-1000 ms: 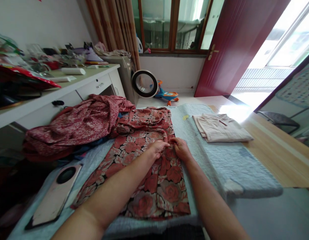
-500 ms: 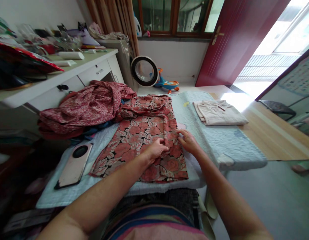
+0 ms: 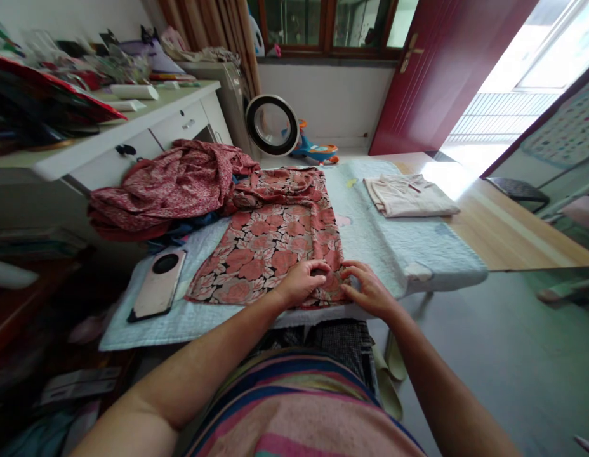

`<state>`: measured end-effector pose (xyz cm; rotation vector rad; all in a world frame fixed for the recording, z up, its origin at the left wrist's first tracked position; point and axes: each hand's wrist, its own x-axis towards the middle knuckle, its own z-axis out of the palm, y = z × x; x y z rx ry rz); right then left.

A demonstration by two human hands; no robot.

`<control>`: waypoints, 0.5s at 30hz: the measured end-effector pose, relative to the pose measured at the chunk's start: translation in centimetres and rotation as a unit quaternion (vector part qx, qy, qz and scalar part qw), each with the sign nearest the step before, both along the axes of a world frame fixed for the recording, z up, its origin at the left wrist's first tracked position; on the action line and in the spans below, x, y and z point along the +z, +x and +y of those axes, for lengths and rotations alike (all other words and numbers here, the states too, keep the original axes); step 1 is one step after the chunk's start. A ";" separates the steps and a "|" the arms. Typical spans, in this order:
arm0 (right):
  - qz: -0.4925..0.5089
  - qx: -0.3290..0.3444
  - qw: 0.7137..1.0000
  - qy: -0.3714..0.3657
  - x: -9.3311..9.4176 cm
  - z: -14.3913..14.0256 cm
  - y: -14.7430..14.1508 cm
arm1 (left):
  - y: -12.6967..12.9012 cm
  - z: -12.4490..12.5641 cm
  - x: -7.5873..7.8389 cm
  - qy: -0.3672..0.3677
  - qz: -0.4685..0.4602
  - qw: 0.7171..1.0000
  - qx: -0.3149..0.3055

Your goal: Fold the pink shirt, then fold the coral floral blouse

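A red floral garment [image 3: 270, 244] lies spread flat on a pale blue quilted pad [image 3: 384, 238]. My left hand [image 3: 301, 282] rests on the garment's near hem, fingers curled and pinching the fabric. My right hand [image 3: 368, 289] lies just to the right on the same hem, fingers pressing the cloth's near right corner. The two hands nearly touch.
A heap of dark red patterned cloth [image 3: 165, 187] lies at the pad's far left. A folded beige garment [image 3: 409, 197] sits at the far right. A phone [image 3: 158, 285] lies face down at the near left. A cluttered white desk [image 3: 113, 136] stands on the left.
Both hands slid toward me along the floral garment, from its middle to its near hem. The view pulled back, so my striped top shows at the bottom.
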<state>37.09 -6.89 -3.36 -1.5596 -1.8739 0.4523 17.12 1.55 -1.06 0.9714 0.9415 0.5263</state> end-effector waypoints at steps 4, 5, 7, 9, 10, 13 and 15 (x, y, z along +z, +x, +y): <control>-0.019 -0.004 1.000 0.012 -0.2 -1.4 -1.2 | 0.0 -0.5 -0.2 0.076 0.010 0.997 -0.019; -0.024 -0.008 0.999 0.019 -0.4 -1.6 -1.5 | 0.1 -0.7 -0.2 0.062 0.006 0.998 -0.012; -0.034 -0.019 0.999 0.036 -1.0 -1.9 -2.1 | 0.4 -1.0 0.1 0.013 -0.008 1.000 0.001; -0.037 -0.039 0.997 0.056 -1.7 -1.9 -2.4 | 0.7 -1.3 0.6 -0.041 -0.028 0.999 0.009; -0.035 -0.052 0.996 0.067 -1.9 -1.9 -2.5 | 0.9 -1.4 1.0 -0.063 -0.039 0.997 0.013; -0.028 -0.107 0.989 0.096 -2.5 -2.0 -2.6 | 1.2 -1.7 1.8 -0.092 -0.068 0.993 0.022; -0.033 -0.145 0.983 0.105 -2.6 -2.3 -2.4 | 1.2 -1.8 1.8 -0.087 -0.069 0.994 0.024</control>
